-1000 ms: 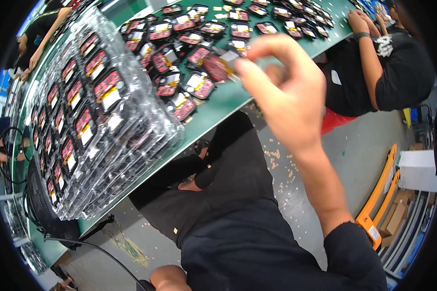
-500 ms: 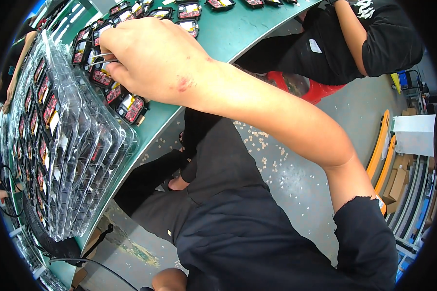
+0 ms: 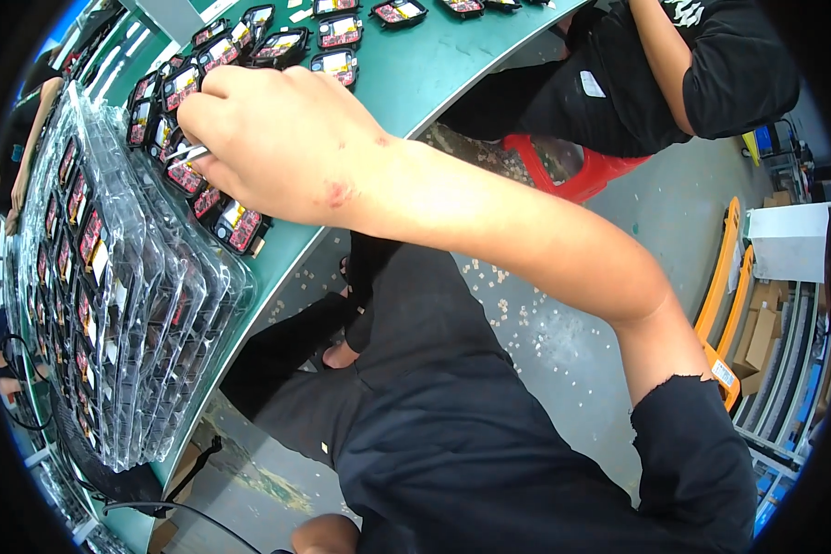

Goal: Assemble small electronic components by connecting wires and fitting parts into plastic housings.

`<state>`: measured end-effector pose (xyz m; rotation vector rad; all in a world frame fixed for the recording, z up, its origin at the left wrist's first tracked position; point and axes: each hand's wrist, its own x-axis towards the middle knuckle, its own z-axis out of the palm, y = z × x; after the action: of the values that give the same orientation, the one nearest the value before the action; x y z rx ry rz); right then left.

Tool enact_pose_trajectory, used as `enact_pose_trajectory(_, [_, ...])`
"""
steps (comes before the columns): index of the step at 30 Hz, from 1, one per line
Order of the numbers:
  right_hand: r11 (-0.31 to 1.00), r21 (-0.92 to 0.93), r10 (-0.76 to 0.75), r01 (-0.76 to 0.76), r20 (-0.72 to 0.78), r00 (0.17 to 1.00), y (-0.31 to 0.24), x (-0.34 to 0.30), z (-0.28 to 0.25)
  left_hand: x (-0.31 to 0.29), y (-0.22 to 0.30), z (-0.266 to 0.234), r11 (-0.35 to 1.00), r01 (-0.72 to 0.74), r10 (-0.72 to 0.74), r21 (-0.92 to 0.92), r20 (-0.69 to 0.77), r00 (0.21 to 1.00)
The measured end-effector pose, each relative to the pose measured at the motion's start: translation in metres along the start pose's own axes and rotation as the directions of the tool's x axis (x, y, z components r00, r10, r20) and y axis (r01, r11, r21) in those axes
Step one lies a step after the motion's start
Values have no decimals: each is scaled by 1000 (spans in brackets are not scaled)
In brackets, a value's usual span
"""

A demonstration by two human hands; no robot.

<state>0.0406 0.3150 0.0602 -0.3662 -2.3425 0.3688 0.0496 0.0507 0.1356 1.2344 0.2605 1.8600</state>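
Note:
My right hand [image 3: 272,148] reaches in over the green table, its back turned up and its fingers closed on metal tweezers [image 3: 187,155]. The tweezer prongs stick out past the fingertips, among small black device housings [image 3: 240,226] with red circuit boards and white-and-yellow parts inside. Some of those housings are hidden under the hand, and whether the tips touch one cannot be made out. Just left of the hand leans a stack of clear plastic trays [image 3: 148,305], their pockets filled with similar housings. My left hand is out of sight; only a rounded patch of bare skin [image 3: 325,534] shows at the lower edge.
More housings [image 3: 340,31] lie along the far part of the green table [image 3: 415,83]. Across the table edge sits a person in black [image 3: 609,92], by a red stool [image 3: 563,175]. Orange bars [image 3: 718,277] and cardboard boxes [image 3: 762,342] stand at right. A black cable [image 3: 185,506] hangs lower left.
My right hand, with the tweezers, sits slightly lower and further left in the picture. The whole table scene has shifted a little too. The tweezers stay in the fingers.

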Motion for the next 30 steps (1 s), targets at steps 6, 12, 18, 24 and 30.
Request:
enact_pose_trajectory(6, [995, 97, 19, -17, -27, 999, -8, -9, -6, 6, -4, 8, 986, -164, 163, -3, -79, 983])
enact_pose_trajectory(12, [991, 111, 83, -68, -130, 988, -8, -32, -21, 16, 10, -10, 997, 16, 0, -76, 198, 980])
enact_pose_trajectory(18, [941, -140, 262, -307, -269, 927, 65, -17, -45, -24, 1, -9, 996, 55, -48, 73, -98, 994])
enact_pose_trajectory(24, [813, -297, 460, -501, -201, 865, 104, -20, -74, -58, 0, -19, 917, 353, -314, 185, -210, 926])
enact_pose_trajectory(30, [881, -206, 413, -426, -104, 905, 87, -17, -74, -77, -6, -21, 808, 547, -468, 218, -327, 821])
